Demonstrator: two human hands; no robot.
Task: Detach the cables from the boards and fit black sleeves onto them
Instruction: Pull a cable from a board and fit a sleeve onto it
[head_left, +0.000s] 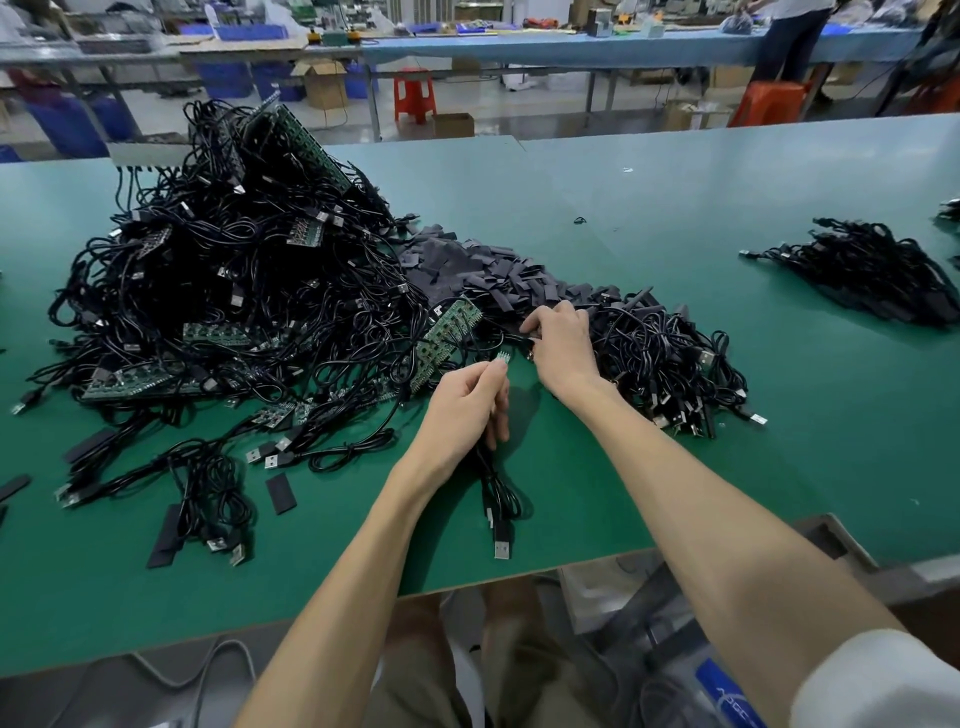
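Left hand (462, 410) grips one cable (496, 493) near the front edge of the green tabletop (675, 467), with a small green board (502, 357) at its fingertips. Right hand (561, 348) pinches a dark piece (525, 343), sleeve or cable end indiscernible, beside the mid-table sleeve pile (493, 275). Cable-and-board heap (234, 270) occupies the left side. Behind: blue-covered bench (571, 49), red stool (414, 93), blue bin (249, 31), contents unreadable.

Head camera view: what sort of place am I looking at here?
Probably an electronics assembly workshop: a heap of black USB cables joined to green circuit boards on a green workbench, a pile of black sleeves, and more long benches with blue bins behind.
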